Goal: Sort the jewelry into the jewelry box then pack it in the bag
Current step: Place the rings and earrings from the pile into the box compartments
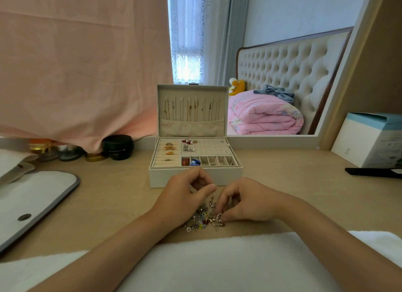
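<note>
A cream jewelry box (195, 178) stands open on the wooden table, its lid upright with several thin necklaces hanging inside. Rings sit in the left rolls, earrings on the perforated panel, small pieces in the front compartments. In front of the box lies a pile of loose small jewelry (203, 217). My left hand (185, 193) hovers over the pile with curled fingers; whether it holds a piece I cannot tell. My right hand (243, 201) pinches a small silver piece at the pile's right edge. A white bag with grey trim (32, 202) lies at the left.
Dark and gold cosmetic jars (117, 147) line the back left under a pink cloth. A white and blue carton (372, 139) and a black flat object (374, 172) sit at the right. A mirror stands behind the box. A white towel (195, 263) covers the near edge.
</note>
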`<action>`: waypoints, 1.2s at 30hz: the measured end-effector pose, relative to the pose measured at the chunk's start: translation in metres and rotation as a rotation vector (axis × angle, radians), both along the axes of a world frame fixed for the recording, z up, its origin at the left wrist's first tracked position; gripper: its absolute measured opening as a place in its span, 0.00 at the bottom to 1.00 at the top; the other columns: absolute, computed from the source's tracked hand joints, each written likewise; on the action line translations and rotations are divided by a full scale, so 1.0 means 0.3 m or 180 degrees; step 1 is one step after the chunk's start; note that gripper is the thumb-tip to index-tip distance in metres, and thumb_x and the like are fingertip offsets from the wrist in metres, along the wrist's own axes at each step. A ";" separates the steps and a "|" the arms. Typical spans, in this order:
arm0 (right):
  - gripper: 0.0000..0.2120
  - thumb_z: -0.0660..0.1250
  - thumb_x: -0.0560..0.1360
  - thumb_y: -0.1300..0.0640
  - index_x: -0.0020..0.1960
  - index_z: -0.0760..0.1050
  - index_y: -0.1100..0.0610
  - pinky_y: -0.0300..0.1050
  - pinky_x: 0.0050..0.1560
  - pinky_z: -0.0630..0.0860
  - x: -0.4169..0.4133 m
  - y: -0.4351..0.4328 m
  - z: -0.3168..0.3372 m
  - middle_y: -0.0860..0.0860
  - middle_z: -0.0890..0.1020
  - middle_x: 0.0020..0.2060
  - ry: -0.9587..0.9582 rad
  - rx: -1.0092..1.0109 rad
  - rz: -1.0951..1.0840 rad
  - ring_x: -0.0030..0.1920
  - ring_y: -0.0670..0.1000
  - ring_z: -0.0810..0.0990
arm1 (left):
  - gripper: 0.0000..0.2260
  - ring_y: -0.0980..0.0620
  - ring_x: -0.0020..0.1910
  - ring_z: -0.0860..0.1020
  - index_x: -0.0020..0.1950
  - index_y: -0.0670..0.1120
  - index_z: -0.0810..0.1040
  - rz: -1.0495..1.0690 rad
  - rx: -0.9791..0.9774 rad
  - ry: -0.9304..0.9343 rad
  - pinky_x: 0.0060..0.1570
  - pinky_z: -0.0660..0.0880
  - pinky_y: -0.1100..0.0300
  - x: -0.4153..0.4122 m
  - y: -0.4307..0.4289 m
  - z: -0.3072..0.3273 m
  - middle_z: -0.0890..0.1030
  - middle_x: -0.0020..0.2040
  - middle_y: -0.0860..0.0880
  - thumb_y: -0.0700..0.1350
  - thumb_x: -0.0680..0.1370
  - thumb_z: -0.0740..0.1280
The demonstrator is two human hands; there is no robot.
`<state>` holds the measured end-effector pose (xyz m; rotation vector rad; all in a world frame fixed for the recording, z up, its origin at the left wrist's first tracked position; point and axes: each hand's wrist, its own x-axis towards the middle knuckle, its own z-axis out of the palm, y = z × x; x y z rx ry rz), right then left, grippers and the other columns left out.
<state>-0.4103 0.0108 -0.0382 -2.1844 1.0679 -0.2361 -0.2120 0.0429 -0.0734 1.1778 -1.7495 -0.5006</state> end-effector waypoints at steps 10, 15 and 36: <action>0.05 0.76 0.72 0.67 0.44 0.82 0.58 0.34 0.24 0.64 -0.035 -0.045 0.042 0.49 0.80 0.28 -0.1217 0.0400 -0.0468 0.23 0.46 0.73 | 0.05 0.53 0.40 0.81 0.44 0.52 0.79 0.0038 -0.0001 0.0334 0.40 0.75 0.60 0.007 -0.029 0.016 0.84 0.39 0.51 0.44 0.76 0.74; 0.07 0.75 0.73 0.65 0.50 0.83 0.57 0.34 0.24 0.65 -0.042 -0.110 0.115 0.49 0.83 0.31 -0.1716 0.0056 -0.0811 0.23 0.46 0.71 | 0.03 0.52 0.41 0.81 0.45 0.49 0.80 -0.0025 -0.0099 0.0364 0.42 0.76 0.62 -0.001 -0.049 0.094 0.83 0.39 0.53 0.45 0.77 0.73; 0.08 0.68 0.79 0.55 0.53 0.85 0.48 0.35 0.48 0.74 -0.033 -0.290 0.096 0.39 0.84 0.44 -0.0362 -0.1168 -0.1045 0.45 0.37 0.79 | 0.02 0.54 0.40 0.80 0.46 0.54 0.84 0.0023 0.0159 -0.0050 0.44 0.78 0.58 -0.082 -0.324 0.231 0.84 0.41 0.54 0.47 0.77 0.73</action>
